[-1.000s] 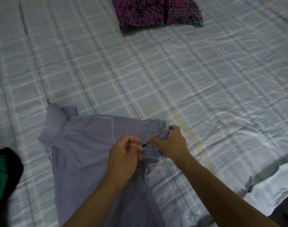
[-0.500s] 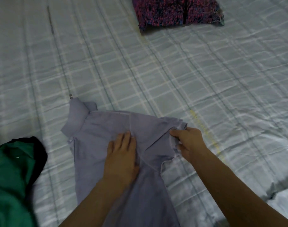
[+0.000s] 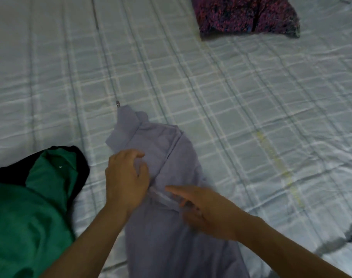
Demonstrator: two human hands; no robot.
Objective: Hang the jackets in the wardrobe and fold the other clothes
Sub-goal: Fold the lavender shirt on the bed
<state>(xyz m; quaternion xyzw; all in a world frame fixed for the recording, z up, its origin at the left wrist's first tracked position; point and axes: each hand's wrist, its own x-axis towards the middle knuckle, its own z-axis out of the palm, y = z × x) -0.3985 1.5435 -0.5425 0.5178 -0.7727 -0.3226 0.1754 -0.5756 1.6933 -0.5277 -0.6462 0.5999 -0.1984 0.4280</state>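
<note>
Lavender shirt [image 3: 171, 157]: on the bed [image 3: 251, 117], long axis running from collar towards you. Your left hand [image 3: 127, 177] presses it flat; your right hand [image 3: 207, 211], fingers extended, lies across its folded sleeve.

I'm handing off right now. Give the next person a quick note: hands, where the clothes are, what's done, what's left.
Left hand: fingers loosely bent, resting on the lavender shirt below its collar.
Right hand: on the shirt's middle; blurred, so its grip is unclear.
The shirt lies on the checked bed sheet, right sleeve already folded in over the body.
A green and black garment lies unfolded to the left; a purple patterned cloth sits at the far side.
Left: finish folding the shirt, then handle the green garment. No wardrobe in view.
</note>
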